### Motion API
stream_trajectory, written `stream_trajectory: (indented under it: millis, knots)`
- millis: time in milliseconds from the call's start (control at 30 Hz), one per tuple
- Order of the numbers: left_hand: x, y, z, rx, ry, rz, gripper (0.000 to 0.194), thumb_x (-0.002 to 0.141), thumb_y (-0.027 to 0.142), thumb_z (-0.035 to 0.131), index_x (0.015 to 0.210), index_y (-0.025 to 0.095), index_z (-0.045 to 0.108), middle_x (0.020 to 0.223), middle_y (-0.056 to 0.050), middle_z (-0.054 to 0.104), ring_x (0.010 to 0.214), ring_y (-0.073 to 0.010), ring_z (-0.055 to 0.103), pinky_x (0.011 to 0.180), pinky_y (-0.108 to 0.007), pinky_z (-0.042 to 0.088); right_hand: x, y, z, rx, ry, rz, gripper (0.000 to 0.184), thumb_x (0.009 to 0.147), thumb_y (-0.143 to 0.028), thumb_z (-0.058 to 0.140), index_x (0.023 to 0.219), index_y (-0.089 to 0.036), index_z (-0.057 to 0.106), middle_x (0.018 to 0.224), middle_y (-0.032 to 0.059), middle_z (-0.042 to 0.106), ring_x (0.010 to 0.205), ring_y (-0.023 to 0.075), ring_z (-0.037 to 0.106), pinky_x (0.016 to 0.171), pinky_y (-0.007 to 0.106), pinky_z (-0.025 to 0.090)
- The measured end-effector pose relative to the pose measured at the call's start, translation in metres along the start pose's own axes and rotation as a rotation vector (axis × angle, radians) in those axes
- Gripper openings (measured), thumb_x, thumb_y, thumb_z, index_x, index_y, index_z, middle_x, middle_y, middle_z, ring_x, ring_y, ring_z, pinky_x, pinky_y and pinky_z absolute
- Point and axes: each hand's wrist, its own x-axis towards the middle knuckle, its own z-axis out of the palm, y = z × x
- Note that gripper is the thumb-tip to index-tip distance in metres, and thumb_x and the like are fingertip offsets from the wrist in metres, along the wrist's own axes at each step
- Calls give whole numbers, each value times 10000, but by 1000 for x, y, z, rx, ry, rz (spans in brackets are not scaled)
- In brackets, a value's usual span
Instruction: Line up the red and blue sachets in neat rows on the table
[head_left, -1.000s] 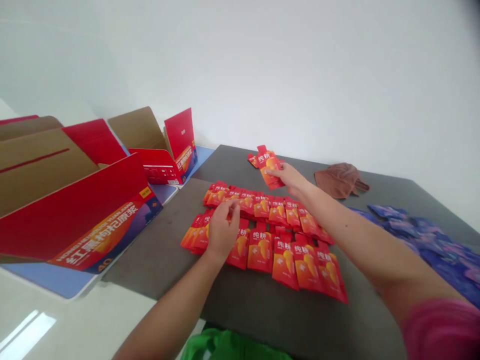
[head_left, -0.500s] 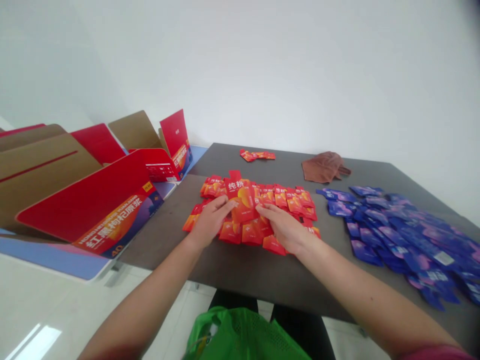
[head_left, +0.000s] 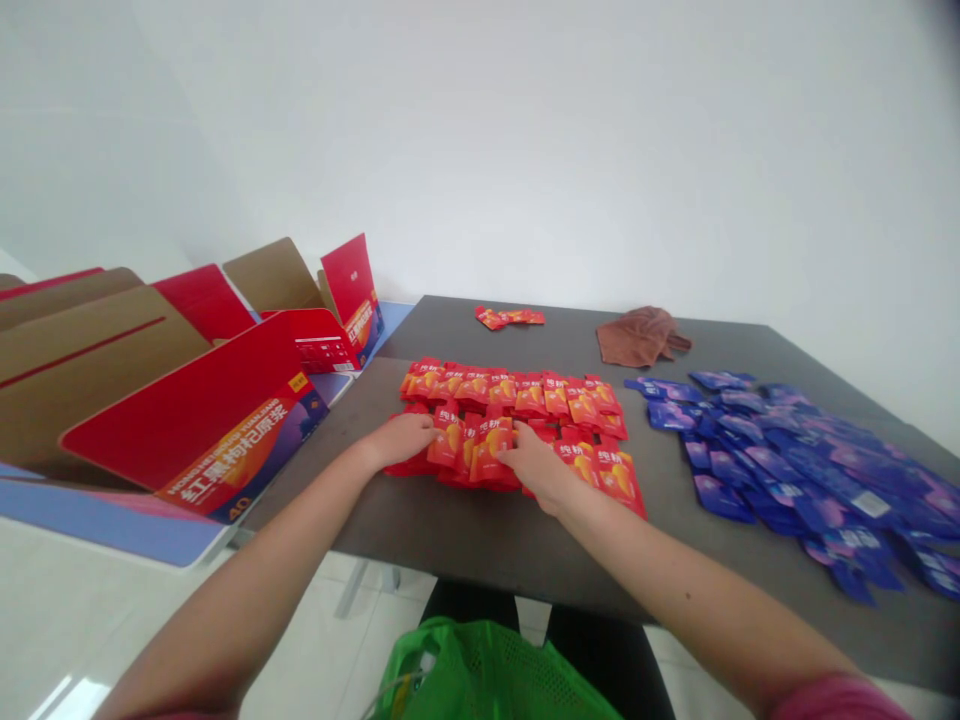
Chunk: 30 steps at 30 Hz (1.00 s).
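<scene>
On the dark table, red spouted pouches (head_left: 577, 405) with orange fruit prints and white lettering lie overlapping in two rows. My left hand (head_left: 401, 442) grips the side of a red pouch (head_left: 448, 437) in the front row, thumb on its face. Opposite it, my right hand (head_left: 538, 468) closes on the edge of a neighbouring red pouch (head_left: 491, 450), with the thumb in front. Both of these pouches lean on the others in that row. Fingers behind the pouches are partly hidden.
Blue-purple pouches (head_left: 810, 470) lie in a spread heap at right. A brown cloth (head_left: 641, 337) and a few red pouches (head_left: 510, 317) rest farther back. Open red cartons (head_left: 202, 420) stand at left on a blue-topped surface. The table's front edge is close to my lap.
My right hand brought red pouches from the back of the table to the front row. Both hands then held them together, and have now lowered them among the front-row pouches.
</scene>
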Motion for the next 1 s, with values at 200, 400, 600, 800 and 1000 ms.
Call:
stream_trajectory:
  millis: [200, 400, 600, 800, 1000]
  knots:
    - [-2, -4, -4, 230, -1, -100, 277, 858, 307, 475, 721, 172, 674, 878, -154, 733, 873, -290, 686, 760, -343, 476, -9, -11, -1, -235, 14, -6, 490, 657, -179, 702, 1132, -189, 580, 1156, 129, 648, 1157, 312, 575, 995, 446, 428]
    - [-10, 2, -15, 321, 73, -130, 311, 882, 339, 453, 883, 180, 720, 968, -144, 741, 921, -277, 689, 798, -339, 489, -30, -18, -46, -620, 92, -161, 452, 780, -298, 657, 1217, -203, 591, 1160, 120, 635, 1084, 284, 599, 951, 404, 436]
    - [20, 9, -34, 320, 241, -73, 359, 910, 323, 391, 1027, 173, 695, 1072, -131, 719, 997, -269, 665, 881, -340, 470, -50, 8, -102, -497, 317, -117, 368, 815, -478, 572, 1048, -200, 638, 860, 51, 653, 762, 215, 612, 736, 349, 480]
    - [101, 7, -51, 234, 331, -18, 435, 900, 250, 421, 1294, 160, 583, 1230, -103, 670, 1126, -229, 617, 977, -287, 420, -70, 44, -146, -424, 493, -84, 378, 818, -532, 529, 970, -205, 644, 896, 71, 674, 832, 233, 624, 767, 358, 481]
    - [178, 1, -44, 112, 347, -88, 571, 898, 234, 484, 1449, 111, 397, 1256, -139, 652, 1120, -219, 625, 945, -270, 431, -100, 88, -177, -535, 718, -97, 351, 835, -557, 517, 909, -230, 621, 839, 76, 684, 783, 256, 645, 712, 376, 488]
